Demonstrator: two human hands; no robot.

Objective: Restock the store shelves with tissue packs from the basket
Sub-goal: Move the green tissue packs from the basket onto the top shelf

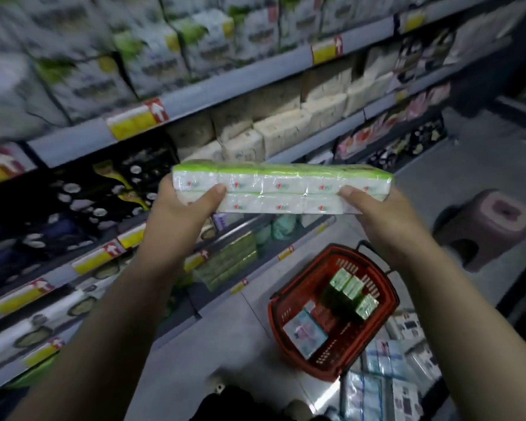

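Slippage is the main worry. The tissue pack (281, 186) is a long bundle in glossy wrap, held up in the air in front of the shelves (225, 83) and gripped only near its two ends. The left hand (182, 208) holds the left end, thumb pressed on the near face and fingers hidden behind. The right hand (374, 211) grips the right end in the same way. Nothing supports the middle, so the bundle of small packets could sag or fold there if either grip eases. A drop would likely land in or beside the red basket (275, 317) on the floor below, where a few green packs (351, 287) lie.

A second hazard is the shelving itself. The rows look tightly filled, as with the cream packs (286, 132) just behind. Pushing a long pack in at an angle could knock its neighbours off. The picture is too blurred to tell which slot is meant.

The pack's long axis runs left to right across the view, nearly level, with the right end a touch lower. Its white face with small red marks is turned toward the person, and the green-edged side faces up and away toward the shelves.
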